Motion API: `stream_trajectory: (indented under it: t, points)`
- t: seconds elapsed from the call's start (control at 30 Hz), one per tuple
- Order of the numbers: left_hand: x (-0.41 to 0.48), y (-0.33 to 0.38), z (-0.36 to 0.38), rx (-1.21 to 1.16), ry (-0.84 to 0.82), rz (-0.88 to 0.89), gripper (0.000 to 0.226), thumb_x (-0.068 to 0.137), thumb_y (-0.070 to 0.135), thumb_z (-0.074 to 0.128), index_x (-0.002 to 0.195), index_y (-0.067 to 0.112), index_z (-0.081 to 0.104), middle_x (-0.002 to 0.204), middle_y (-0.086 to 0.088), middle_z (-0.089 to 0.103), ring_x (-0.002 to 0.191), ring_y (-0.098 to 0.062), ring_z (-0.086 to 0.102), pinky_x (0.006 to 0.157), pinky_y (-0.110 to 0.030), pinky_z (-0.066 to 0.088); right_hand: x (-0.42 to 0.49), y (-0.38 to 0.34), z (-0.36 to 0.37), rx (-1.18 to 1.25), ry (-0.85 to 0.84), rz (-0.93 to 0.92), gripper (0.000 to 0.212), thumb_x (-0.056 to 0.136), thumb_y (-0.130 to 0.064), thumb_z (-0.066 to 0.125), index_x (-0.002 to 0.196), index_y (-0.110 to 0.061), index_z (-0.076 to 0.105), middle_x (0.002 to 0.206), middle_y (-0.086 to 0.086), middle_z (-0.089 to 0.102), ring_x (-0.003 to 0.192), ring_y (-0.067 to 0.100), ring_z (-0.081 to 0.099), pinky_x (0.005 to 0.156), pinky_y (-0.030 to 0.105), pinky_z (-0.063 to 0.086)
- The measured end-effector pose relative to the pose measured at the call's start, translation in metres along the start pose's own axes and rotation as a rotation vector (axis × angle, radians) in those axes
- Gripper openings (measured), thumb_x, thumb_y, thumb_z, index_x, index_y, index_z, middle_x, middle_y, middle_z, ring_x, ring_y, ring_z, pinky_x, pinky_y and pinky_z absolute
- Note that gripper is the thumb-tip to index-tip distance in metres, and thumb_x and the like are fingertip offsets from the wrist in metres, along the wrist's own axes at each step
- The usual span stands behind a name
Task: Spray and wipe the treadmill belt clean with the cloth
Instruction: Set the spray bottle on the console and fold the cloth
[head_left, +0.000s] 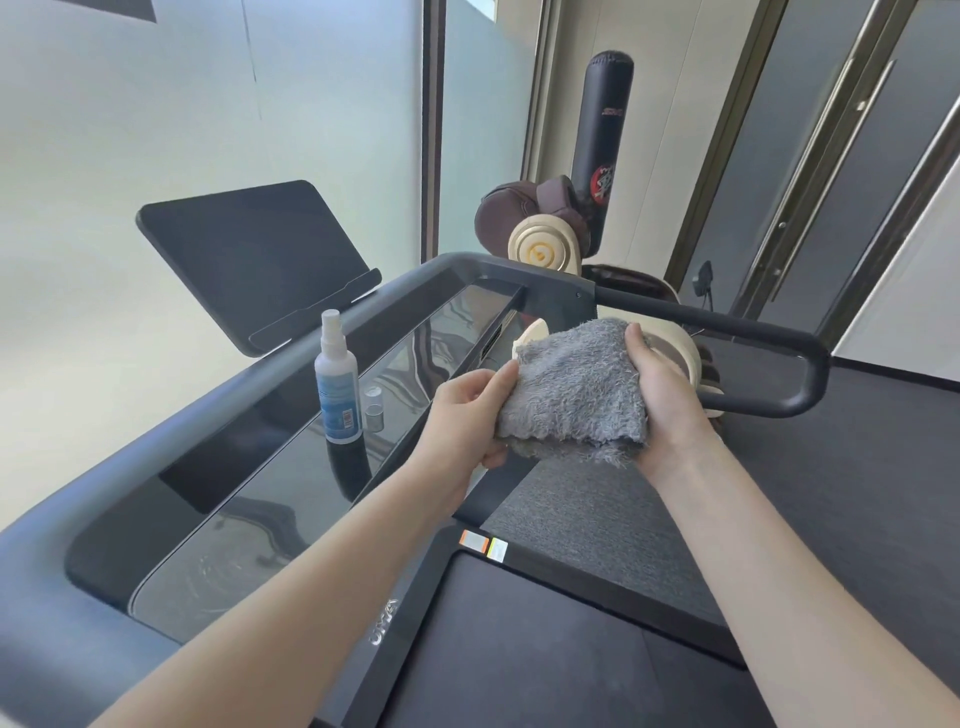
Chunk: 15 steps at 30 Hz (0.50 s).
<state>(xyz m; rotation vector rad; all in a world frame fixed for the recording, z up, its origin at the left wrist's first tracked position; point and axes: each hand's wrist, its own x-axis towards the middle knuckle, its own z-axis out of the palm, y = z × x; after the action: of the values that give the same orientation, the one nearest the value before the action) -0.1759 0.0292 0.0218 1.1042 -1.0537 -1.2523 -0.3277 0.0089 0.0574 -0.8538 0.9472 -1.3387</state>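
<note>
**Gym corner by frosted glass: cloth (576, 384) gripped in both hands**

A frosted glass wall is seen behind the treadmill, and a punching bag (605, 119) is stood in the corner. The grey cloth is held bunched in the air above the treadmill's front end, apart from the treadmill belt (519, 665). Its left edge is pinched by the left hand (467, 410); its right side is clasped by the curled fingers of the right hand (660, 405). The spray bottle (337, 384) is stood upright on the glossy console (249, 499), with a clear cap (374, 410) just beside it.

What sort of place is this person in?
Probably a small gym or home fitness room. The person stands at a treadmill, with its belt and glossy console in view, and a black punching bag stands upright in the corner behind it.
</note>
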Motion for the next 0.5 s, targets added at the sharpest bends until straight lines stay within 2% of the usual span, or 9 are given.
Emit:
stream_trajectory:
  t: [0.07,0.13,0.27,0.33,0.4,0.5]
  points:
    - [-0.0009,0.0012,-0.0017,-0.027,-0.006,0.028,0.027,0.097,0.030,0.055,0.079,0.013,0.065,0.069,-0.007,0.052,0.057,-0.017,0.050,0.053,-0.029,0.046,0.0003,-0.0011,-0.0035,0.015,0.005,0.012,0.042,0.097,-0.038,0.044,0.117,-0.004,0.058,0.103,0.013,0.071,0.092,0.026,0.070,0.073,0.038,0.059]
    - [-0.0007,0.0013,-0.0032,-0.046,-0.034,0.042,0.023,0.097,0.025,0.054,0.084,0.014,0.070,0.079,-0.005,0.061,0.072,-0.017,0.057,0.066,-0.029,0.054,0.0005,-0.0012,-0.0050,0.015,0.008,0.023,0.042,0.097,-0.039,0.044,0.117,-0.005,0.059,0.104,0.013,0.071,0.093,0.027,0.070,0.073,0.039,0.058]
    - [0.0002,0.0002,-0.0056,-0.154,-0.119,0.022,0.015,0.097,0.008,0.051,0.093,0.009,0.066,0.084,-0.004,0.062,0.073,-0.014,0.059,0.066,-0.024,0.054,0.0007,-0.0007,-0.0074,0.012,-0.004,0.026,0.039,0.098,-0.039,0.042,0.110,-0.008,0.062,0.098,0.011,0.073,0.091,0.026,0.070,0.071,0.039,0.058]
    - [-0.0008,0.0010,-0.0067,-0.212,-0.139,-0.025,0.017,0.094,-0.003,0.049,0.101,0.002,0.063,0.084,-0.008,0.066,0.068,-0.014,0.065,0.059,-0.022,0.054,0.0014,-0.0010,-0.0086,0.014,0.000,0.027,0.038,0.099,-0.039,0.041,0.105,-0.010,0.064,0.095,0.010,0.074,0.089,0.026,0.070,0.072,0.038,0.058]
    - [-0.0024,0.0021,-0.0072,-0.239,-0.123,-0.070,0.016,0.093,-0.007,0.050,0.098,0.000,0.064,0.075,-0.007,0.068,0.059,-0.012,0.066,0.054,-0.020,0.053,0.0019,-0.0017,-0.0082,0.016,-0.002,0.023,0.039,0.099,-0.039,0.041,0.106,-0.009,0.063,0.096,0.012,0.073,0.090,0.027,0.070,0.074,0.040,0.058]
    - [-0.0029,-0.0001,-0.0079,-0.124,-0.039,-0.063,0.007,0.089,-0.001,0.062,0.086,0.005,0.066,0.061,0.001,0.065,0.052,-0.008,0.064,0.056,-0.022,0.056,0.0009,-0.0052,-0.0058,-0.002,-0.007,-0.050,0.035,0.099,-0.035,0.042,0.105,-0.007,0.061,0.094,0.011,0.073,0.087,0.025,0.071,0.074,0.040,0.058]
